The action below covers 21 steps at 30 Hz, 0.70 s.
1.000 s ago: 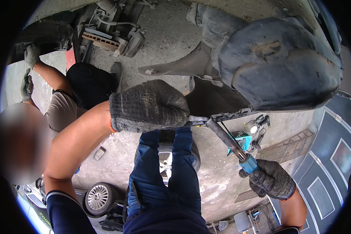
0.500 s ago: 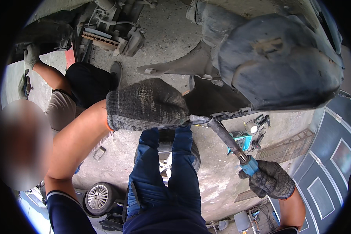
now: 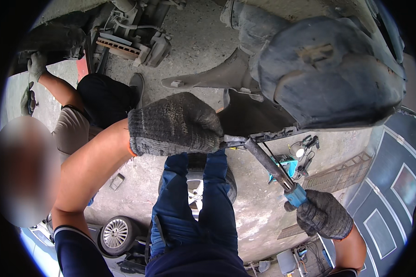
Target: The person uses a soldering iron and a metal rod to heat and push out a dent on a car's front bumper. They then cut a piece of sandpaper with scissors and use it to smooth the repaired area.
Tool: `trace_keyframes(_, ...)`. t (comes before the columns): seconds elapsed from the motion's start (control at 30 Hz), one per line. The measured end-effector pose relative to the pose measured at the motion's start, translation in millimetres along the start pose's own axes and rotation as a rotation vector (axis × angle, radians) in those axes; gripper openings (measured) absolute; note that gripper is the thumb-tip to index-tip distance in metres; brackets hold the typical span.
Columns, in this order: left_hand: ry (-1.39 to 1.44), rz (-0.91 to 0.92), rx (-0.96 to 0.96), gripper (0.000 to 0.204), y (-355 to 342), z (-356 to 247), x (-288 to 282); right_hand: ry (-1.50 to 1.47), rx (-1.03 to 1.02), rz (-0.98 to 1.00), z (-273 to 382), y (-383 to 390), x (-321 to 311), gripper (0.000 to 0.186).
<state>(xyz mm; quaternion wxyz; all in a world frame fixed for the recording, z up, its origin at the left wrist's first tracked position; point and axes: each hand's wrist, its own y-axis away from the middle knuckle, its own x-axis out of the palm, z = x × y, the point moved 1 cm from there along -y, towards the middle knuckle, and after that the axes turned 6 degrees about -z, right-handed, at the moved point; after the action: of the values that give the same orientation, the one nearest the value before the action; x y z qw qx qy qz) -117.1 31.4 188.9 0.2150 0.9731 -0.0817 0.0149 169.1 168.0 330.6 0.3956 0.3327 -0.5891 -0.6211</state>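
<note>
At the centre of the frame the gloved left hand (image 3: 174, 123) is closed in a fist-like grip at the lower edge of the dark plastic wheel-arch liner (image 3: 328, 74), which fills the upper right; what exactly is pinched inside the glove cannot be told. Lower right, the gloved right hand (image 3: 324, 214) is wrapped around the blue handle of a long screwdriver (image 3: 273, 168), whose shaft runs up and to the left so that its tip meets the liner's lower edge, just beside the left hand.

The liner is seen hanging at the car's underside, its lower edge near the tool tip apparently parted from the body panel, so the work on it is judged to be under way, not finished: the tool is engaged and both hands are occupied at one fixing point. How many fasteners remain cannot be seen.

At the upper left another person's gloved hand (image 3: 36, 64) is raised to a bare brake assembly (image 3: 134, 41). Loose wheels (image 3: 118, 233) lie on the concrete floor (image 3: 259, 221) at the lower middle.
</note>
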Motion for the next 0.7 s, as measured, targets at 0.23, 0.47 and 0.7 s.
trace_keyframes(0.23,0.002,0.007,0.012,0.019,-2.8,0.5,-0.3,0.026,0.001,-0.045,-2.6,4.5,4.1,0.038)
trace_keyframes(0.47,0.046,-0.004,-0.021,0.019,-1.3,0.9,0.7,0.120,-0.044,-0.051,-4.8,2.6,1.6,0.035)
trace_keyframes(0.7,0.056,-0.009,-0.027,0.018,-1.4,2.7,0.5,-0.006,-0.004,-0.027,-3.2,3.0,3.7,0.038)
